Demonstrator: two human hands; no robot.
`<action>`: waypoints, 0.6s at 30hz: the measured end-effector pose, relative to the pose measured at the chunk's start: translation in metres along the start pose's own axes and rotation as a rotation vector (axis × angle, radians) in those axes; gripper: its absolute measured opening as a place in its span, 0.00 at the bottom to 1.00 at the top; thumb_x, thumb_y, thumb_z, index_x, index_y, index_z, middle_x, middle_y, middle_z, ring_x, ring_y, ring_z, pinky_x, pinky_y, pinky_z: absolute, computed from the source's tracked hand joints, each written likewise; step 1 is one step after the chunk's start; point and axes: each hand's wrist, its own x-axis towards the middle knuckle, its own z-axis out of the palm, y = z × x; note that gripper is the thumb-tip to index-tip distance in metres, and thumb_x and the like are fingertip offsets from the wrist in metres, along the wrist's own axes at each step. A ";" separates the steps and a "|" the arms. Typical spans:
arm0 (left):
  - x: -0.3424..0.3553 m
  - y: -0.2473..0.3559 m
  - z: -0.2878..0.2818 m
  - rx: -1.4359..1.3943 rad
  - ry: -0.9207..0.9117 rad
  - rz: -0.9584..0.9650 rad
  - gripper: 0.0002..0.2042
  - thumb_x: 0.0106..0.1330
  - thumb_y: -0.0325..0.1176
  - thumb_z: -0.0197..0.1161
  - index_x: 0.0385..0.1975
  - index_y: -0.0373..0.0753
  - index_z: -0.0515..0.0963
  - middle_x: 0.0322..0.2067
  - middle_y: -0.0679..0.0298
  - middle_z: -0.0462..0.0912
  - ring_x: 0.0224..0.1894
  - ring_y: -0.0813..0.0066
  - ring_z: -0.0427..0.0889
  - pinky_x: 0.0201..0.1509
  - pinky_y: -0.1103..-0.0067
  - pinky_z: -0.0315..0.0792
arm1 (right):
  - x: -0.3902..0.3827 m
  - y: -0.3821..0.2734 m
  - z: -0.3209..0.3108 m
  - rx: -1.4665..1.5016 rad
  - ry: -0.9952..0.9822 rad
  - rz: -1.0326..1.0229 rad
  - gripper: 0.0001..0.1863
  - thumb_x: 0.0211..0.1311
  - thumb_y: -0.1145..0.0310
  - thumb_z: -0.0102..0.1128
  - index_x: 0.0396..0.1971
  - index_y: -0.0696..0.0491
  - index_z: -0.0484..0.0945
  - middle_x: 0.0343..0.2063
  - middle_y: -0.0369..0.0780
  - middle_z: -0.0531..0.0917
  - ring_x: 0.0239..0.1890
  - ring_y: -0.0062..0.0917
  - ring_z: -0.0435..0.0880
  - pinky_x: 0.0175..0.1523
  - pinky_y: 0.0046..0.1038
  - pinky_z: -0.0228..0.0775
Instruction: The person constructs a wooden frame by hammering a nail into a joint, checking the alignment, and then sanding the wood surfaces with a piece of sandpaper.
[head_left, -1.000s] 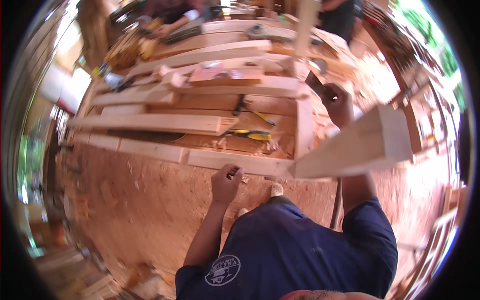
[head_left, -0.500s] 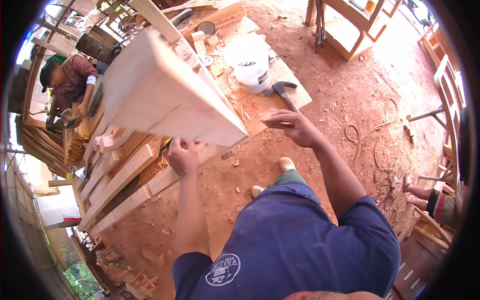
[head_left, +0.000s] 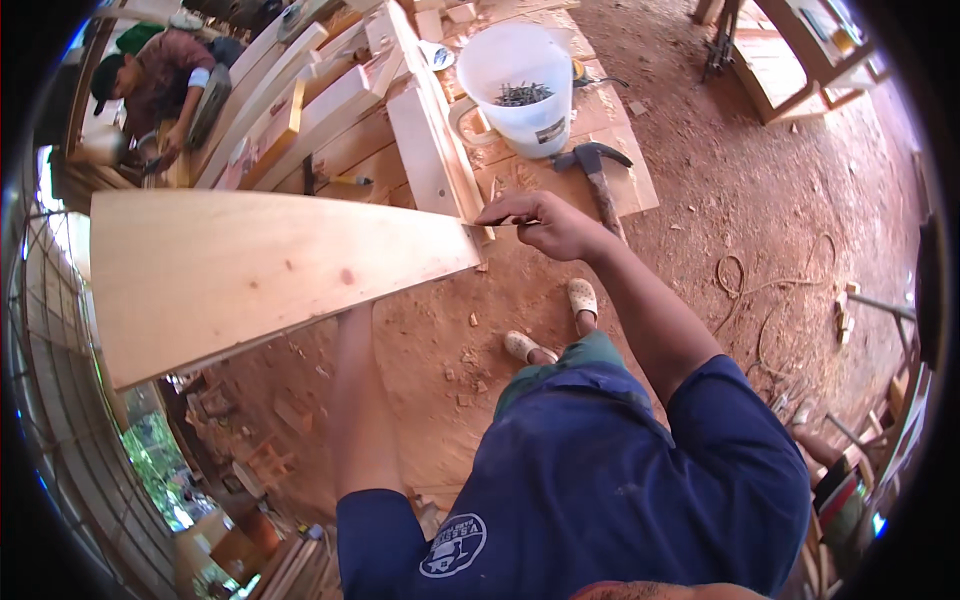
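Note:
A pale, knotted wooden board, much wider at its left end, spreads in front of me with its broad face up. My left forearm reaches up to the board's near edge. The left hand is hidden behind it. At the board's narrow right end, my right hand is closed with a thin, dark, flat piece between thumb and fingers. Its exact kind is unclear. Beyond this hand lies a claw hammer, its handle toward me. A white plastic pitcher containing many nails stands beside the hammer.
Planks and beams fill the bench at the back left. A co-worker bends over wood at far left. A cord lies on the dirt floor at right. Wooden furniture stands at the far right.
The board has swung down from tilted up to nearly flat, moving left and nearer. My left hand has gone out of sight behind it. My right hand has moved left to its narrow end.

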 end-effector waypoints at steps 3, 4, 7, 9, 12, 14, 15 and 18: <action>-0.002 -0.001 -0.002 0.016 0.003 -0.041 0.23 0.68 0.45 0.65 0.54 0.35 0.80 0.55 0.47 0.82 0.58 0.49 0.80 0.62 0.60 0.73 | -0.001 -0.010 -0.004 0.059 -0.135 0.163 0.32 0.48 0.89 0.46 0.53 0.55 0.84 0.51 0.41 0.86 0.57 0.28 0.82 0.63 0.32 0.74; -0.001 0.003 0.002 0.005 0.004 -0.043 0.23 0.68 0.46 0.65 0.55 0.35 0.79 0.55 0.47 0.81 0.58 0.49 0.80 0.62 0.60 0.73 | -0.005 -0.011 -0.004 0.040 -0.133 0.168 0.32 0.48 0.89 0.46 0.53 0.55 0.84 0.51 0.41 0.86 0.57 0.28 0.82 0.63 0.32 0.74; 0.002 0.006 0.003 -0.001 0.014 -0.059 0.24 0.68 0.47 0.65 0.56 0.35 0.79 0.57 0.46 0.80 0.60 0.50 0.78 0.64 0.61 0.72 | -0.019 -0.013 0.004 0.057 -0.086 0.185 0.33 0.49 0.90 0.46 0.55 0.55 0.83 0.51 0.42 0.87 0.58 0.30 0.84 0.65 0.32 0.73; 0.003 0.008 0.009 -0.013 0.017 -0.060 0.25 0.68 0.47 0.65 0.57 0.35 0.78 0.59 0.46 0.80 0.61 0.50 0.78 0.65 0.61 0.71 | -0.037 -0.001 0.007 0.132 -0.109 0.193 0.33 0.49 0.91 0.45 0.56 0.56 0.83 0.53 0.42 0.87 0.60 0.30 0.83 0.67 0.32 0.72; -0.003 -0.007 0.012 0.001 0.008 -0.075 0.26 0.68 0.48 0.65 0.58 0.35 0.78 0.60 0.46 0.78 0.63 0.50 0.77 0.67 0.62 0.70 | -0.037 -0.009 0.014 0.038 -0.207 0.155 0.34 0.49 0.93 0.42 0.57 0.59 0.81 0.56 0.42 0.86 0.65 0.29 0.80 0.71 0.32 0.68; -0.006 -0.021 0.012 0.038 -0.042 -0.079 0.26 0.67 0.48 0.65 0.59 0.36 0.78 0.61 0.47 0.78 0.64 0.50 0.75 0.68 0.63 0.70 | -0.025 -0.008 0.010 0.211 0.033 0.174 0.33 0.50 0.93 0.42 0.58 0.60 0.80 0.56 0.42 0.85 0.64 0.29 0.80 0.72 0.30 0.67; -0.008 -0.023 0.013 -0.003 0.011 -0.130 0.25 0.66 0.47 0.66 0.57 0.37 0.79 0.60 0.48 0.79 0.62 0.49 0.77 0.66 0.62 0.72 | -0.017 -0.010 0.010 0.236 0.034 0.173 0.33 0.51 0.92 0.43 0.58 0.60 0.80 0.56 0.42 0.86 0.63 0.27 0.80 0.71 0.29 0.67; 0.007 0.020 -0.024 -0.071 0.044 -0.099 0.16 0.62 0.37 0.67 0.48 0.40 0.83 0.42 0.53 0.87 0.45 0.49 0.86 0.50 0.61 0.81 | -0.013 -0.010 0.008 0.138 -0.013 0.185 0.31 0.54 0.90 0.46 0.59 0.59 0.80 0.54 0.40 0.86 0.61 0.24 0.81 0.68 0.26 0.69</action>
